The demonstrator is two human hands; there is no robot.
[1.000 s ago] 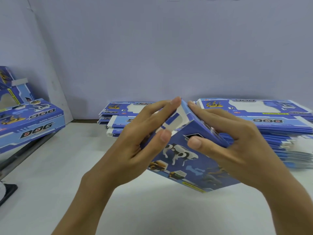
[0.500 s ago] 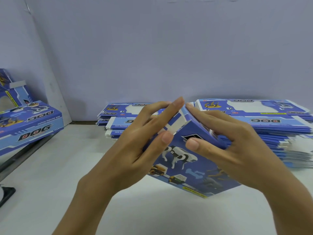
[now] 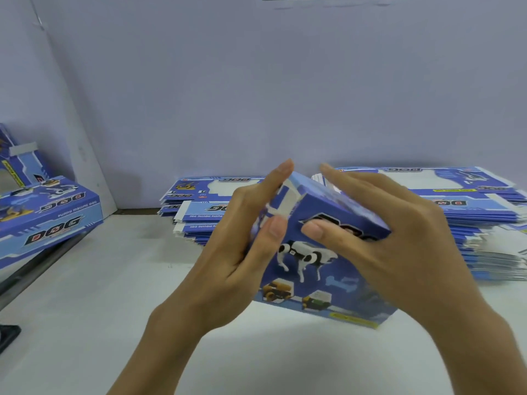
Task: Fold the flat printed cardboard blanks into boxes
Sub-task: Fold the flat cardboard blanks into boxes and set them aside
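- We hold the box (image 3: pixel 322 263) in both hands, just above the white table (image 3: pixel 99 323) and close to us, its lowest corner near the tabletop; we cannot tell whether it touches.
- Our left hand (image 3: pixel 236 252) grips the box's left end, thumb on the near printed face and fingers reaching up over the white end flap (image 3: pixel 288 201).
- Our right hand (image 3: pixel 393 246) clamps the upper right part, thumb pressed on the face beside the black lettering, fingers laid across the top panel.
- We judge the box light and hollow: thin printed card, stiff along its creases but easy to dent in the middle of a panel. The glossy print looks a little slippery.
- So the best hold, to our mind, is at the edges and corners, where the folds give strength, with light pressure only on the flap we are tucking.
- The box sits tilted: its long axis runs from upper left down to lower right, the picture of the toy dog facing us, the unclosed end pointing up and left towards our left fingers.
- Further back lies a stack of flat blanks (image 3: pixel 211 206), spread unevenly, long side across our view.
- To its right a second, taller stack (image 3: pixel 479 223) reaches the edge of the view.
- At far left a finished box (image 3: pixel 48 218) lies on its broad side, with another piece of printed card (image 3: pixel 20 163) standing behind it.
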